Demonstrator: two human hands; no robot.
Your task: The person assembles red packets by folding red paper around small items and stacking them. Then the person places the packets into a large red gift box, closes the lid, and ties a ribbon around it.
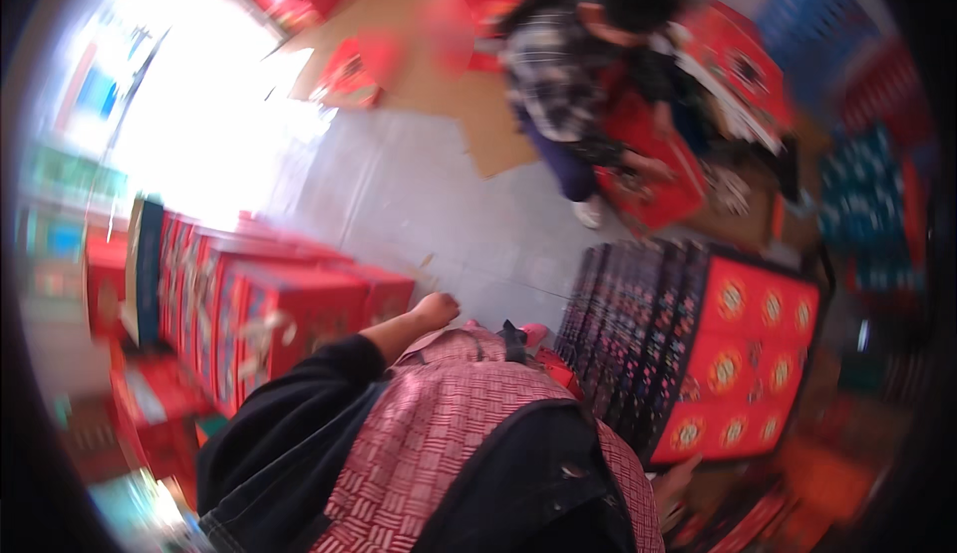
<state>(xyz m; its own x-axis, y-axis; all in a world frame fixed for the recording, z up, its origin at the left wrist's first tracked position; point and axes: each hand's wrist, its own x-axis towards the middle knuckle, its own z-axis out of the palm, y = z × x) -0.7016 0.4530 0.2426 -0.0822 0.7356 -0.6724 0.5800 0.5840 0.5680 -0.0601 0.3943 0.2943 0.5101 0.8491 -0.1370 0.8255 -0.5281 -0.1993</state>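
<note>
My left hand (436, 309) hangs beside the checked red apron (449, 414) that I wear, its fingers curled in, with nothing visible in them. Just left of it stands a row of red boxes (299, 324), set close together. Low on the right, my right hand (678, 483) shows in part, blurred, with a finger stretched out near the lower edge of a stack of red and dark patterned boxes (743, 354). Round gold motifs cover the stack's red face. Whether this hand touches the stack, I cannot tell.
Ahead to the right, a person (558, 85) in a checked shirt bends over a red panel (648, 164). Flat brown cardboard (429, 75) lies on the grey floor (399, 174). Blue crates (822, 15) stand at the far right. Bright light washes out the left.
</note>
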